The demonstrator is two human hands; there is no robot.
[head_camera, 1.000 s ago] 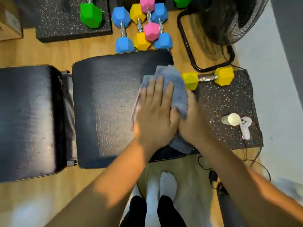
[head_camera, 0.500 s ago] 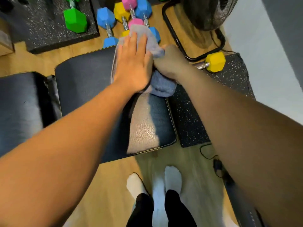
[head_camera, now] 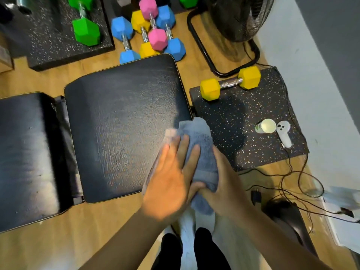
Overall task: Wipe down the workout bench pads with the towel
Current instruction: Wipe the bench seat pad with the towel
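Item: grey-blue towel (head_camera: 196,145), at the near right corner of the seat pad (head_camera: 120,123).
Half a second ago it lay at the pad's far edge, by the coloured dumbbells (head_camera: 155,36); it has since been drawn back and now overhangs the near edge. Left hand (head_camera: 169,184) pressed flat on it, fingers straight and slightly spread. Right hand (head_camera: 224,190) gripping its right side, fingers curled into the folds.

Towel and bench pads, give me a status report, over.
Left hand pressing flat on towel, fingers straight; right hand gripping its edge. Towel at near right corner of right bench pad. Yellow dumbbell sits aside on mat.
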